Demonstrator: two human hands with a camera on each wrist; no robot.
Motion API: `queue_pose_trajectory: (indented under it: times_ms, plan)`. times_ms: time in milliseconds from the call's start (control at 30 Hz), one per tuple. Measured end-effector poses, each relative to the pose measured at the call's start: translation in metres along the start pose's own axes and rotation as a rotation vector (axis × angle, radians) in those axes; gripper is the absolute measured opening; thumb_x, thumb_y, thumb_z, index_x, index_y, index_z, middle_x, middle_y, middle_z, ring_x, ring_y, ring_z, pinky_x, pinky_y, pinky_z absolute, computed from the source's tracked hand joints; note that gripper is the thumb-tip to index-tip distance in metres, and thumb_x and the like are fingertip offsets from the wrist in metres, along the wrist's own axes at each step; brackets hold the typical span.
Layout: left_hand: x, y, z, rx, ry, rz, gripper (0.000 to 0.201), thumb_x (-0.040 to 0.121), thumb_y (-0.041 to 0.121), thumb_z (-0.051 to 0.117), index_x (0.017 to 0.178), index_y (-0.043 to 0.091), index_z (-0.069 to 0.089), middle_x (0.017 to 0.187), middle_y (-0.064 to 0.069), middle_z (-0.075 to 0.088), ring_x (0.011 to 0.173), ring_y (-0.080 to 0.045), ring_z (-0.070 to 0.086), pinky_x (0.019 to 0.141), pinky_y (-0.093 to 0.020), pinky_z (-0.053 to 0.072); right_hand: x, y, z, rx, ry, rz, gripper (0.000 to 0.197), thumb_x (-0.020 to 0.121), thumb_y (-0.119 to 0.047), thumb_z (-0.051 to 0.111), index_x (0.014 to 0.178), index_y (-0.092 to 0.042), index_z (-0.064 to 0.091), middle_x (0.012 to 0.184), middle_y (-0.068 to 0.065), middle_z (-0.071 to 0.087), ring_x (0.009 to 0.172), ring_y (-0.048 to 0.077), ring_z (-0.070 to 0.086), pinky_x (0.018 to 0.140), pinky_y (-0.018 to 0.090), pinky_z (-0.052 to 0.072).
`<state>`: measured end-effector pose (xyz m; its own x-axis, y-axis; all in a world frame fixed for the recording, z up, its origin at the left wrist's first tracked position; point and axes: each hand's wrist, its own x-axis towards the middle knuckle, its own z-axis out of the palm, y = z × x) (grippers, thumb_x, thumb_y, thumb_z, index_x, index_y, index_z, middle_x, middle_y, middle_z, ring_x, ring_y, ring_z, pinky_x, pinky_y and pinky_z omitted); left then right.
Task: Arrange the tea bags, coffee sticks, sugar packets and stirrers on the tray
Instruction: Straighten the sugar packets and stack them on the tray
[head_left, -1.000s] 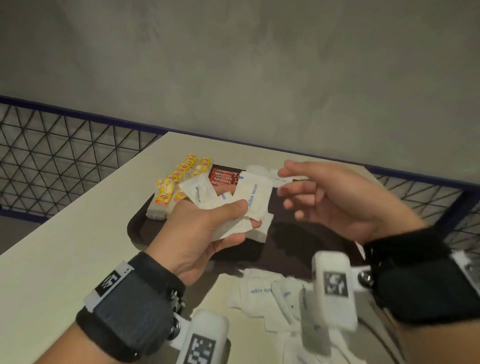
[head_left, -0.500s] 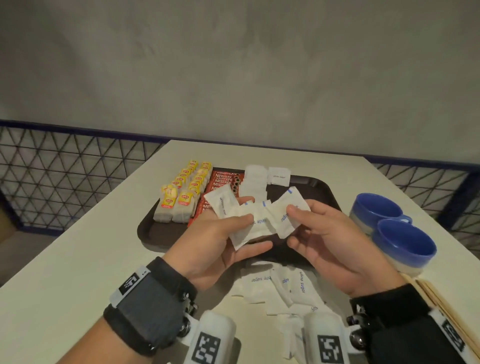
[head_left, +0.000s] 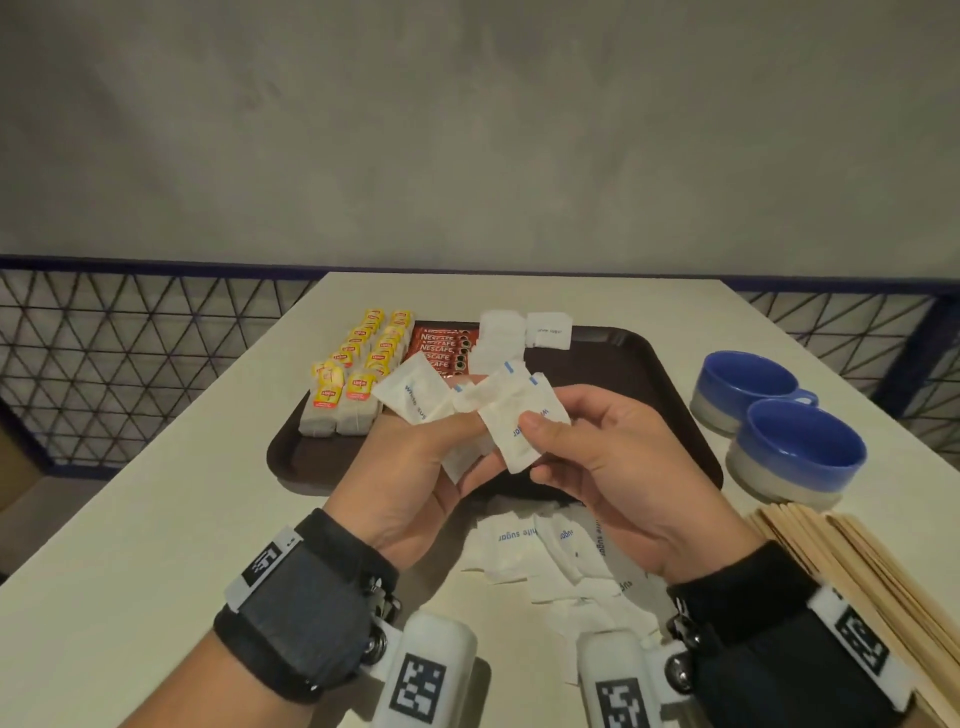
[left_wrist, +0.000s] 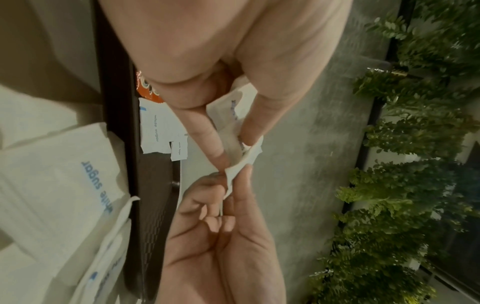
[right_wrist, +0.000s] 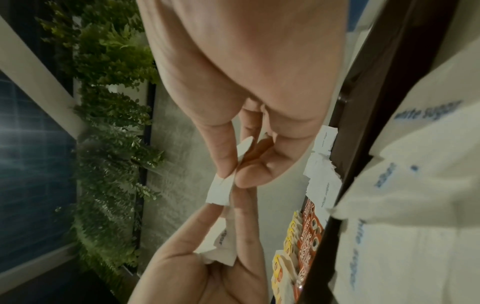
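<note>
Left hand (head_left: 415, 467) gripping a fan of sugar packets (head_left: 415, 397) above the tray (head_left: 649, 374), right hand (head_left: 608, 467) pinching one packet (head_left: 511, 436), more packets (head_left: 524, 551) on the worktop (head_left: 130, 545)

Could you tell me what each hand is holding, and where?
Left hand grips a fan of sugar packets by their lower ends; right hand pinches one packet's middle.

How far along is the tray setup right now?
Done: tea bags and coffee sticks sit in rows on the tray. In hand: left hand and right hand hold sugar packets. Left: loose packets and stirrers on the table.
</note>
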<state>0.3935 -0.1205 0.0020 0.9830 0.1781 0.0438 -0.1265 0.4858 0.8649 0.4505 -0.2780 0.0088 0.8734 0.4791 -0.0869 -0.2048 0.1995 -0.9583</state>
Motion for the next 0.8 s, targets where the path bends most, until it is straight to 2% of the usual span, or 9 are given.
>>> queue_pose_trajectory:
  times_ms: [133, 267, 367, 433, 567, 700, 800]
  plan:
    - [-0.0009, 0.001, 0.0005, -0.087, 0.022, -0.093, 0.03, 0.098, 0.008, 0.056, 0.124, 0.012, 0.068, 0.117, -0.01, 0.076, 0.103, -0.024, 0.075, 0.077, -0.034, 0.064, 0.0011, 0.0005, 0.0002, -0.053, 0.08, -0.048, 0.017, 0.086, -0.008, 0.077, 0.101, -0.003, 0.073, 0.102, 0.022, 0.075, 0.073, 0.017, 0.061, 0.062, 0.026, 0.055]
    - [-0.0012, 0.0014, 0.0015, -0.025, 0.034, -0.114, 0.031, 0.094, 0.025, 0.065, 0.125, 0.021, 0.068, 0.116, -0.006, 0.076, 0.101, -0.021, 0.075, 0.065, -0.029, 0.062, 0.002, -0.0017, -0.002, -0.1, 0.088, -0.054, 0.014, 0.089, -0.01, 0.075, 0.101, -0.004, 0.071, 0.1, 0.015, 0.078, 0.077, 0.018, 0.063, 0.065, 0.03, 0.053]
    - [-0.0001, -0.0026, 0.0003, 0.053, 0.093, -0.096, 0.031, 0.089, 0.017, 0.072, 0.119, 0.021, 0.07, 0.107, -0.004, 0.079, 0.088, -0.018, 0.077, 0.058, -0.026, 0.059, 0.001, -0.0014, -0.0026, -0.109, 0.077, -0.073, 0.012, 0.089, -0.01, 0.075, 0.101, -0.007, 0.072, 0.098, 0.014, 0.078, 0.073, 0.019, 0.061, 0.062, 0.029, 0.051]
    - [-0.0001, -0.0044, 0.0001, 0.068, 0.119, -0.073, 0.035, 0.087, 0.016, 0.074, 0.121, 0.019, 0.07, 0.105, -0.004, 0.079, 0.083, -0.017, 0.077, 0.056, -0.026, 0.058, 0.0015, -0.0003, -0.0026, -0.104, 0.084, -0.088, 0.015, 0.088, -0.012, 0.076, 0.103, -0.009, 0.073, 0.098, 0.016, 0.077, 0.072, 0.018, 0.059, 0.059, 0.028, 0.05]
    - [-0.0011, -0.0033, 0.0018, 0.026, 0.14, -0.008, 0.038, 0.085, 0.015, 0.073, 0.123, 0.017, 0.068, 0.107, -0.008, 0.078, 0.087, -0.021, 0.077, 0.056, -0.025, 0.058, 0.0031, 0.0021, -0.0027, -0.063, 0.059, -0.093, 0.021, 0.089, -0.022, 0.076, 0.105, -0.009, 0.076, 0.092, 0.016, 0.072, 0.068, 0.015, 0.055, 0.056, 0.027, 0.047]
    - [-0.0014, -0.0039, 0.0008, 0.047, 0.134, -0.003, 0.036, 0.085, 0.011, 0.074, 0.12, 0.015, 0.069, 0.107, -0.011, 0.078, 0.087, -0.025, 0.077, 0.055, -0.026, 0.059, 0.0035, 0.0039, -0.0029, -0.083, 0.044, -0.096, 0.016, 0.091, -0.023, 0.074, 0.103, -0.013, 0.08, 0.108, 0.025, 0.071, 0.07, 0.015, 0.054, 0.058, 0.028, 0.047]
    - [-0.001, -0.0039, 0.0005, 0.063, 0.123, -0.009, 0.034, 0.084, 0.01, 0.075, 0.118, 0.015, 0.069, 0.105, -0.012, 0.078, 0.086, -0.026, 0.078, 0.057, -0.027, 0.06, 0.0043, 0.0048, -0.0042, -0.098, 0.054, -0.102, 0.016, 0.09, -0.023, 0.074, 0.103, -0.014, 0.08, 0.109, 0.027, 0.07, 0.071, 0.015, 0.054, 0.059, 0.028, 0.047]
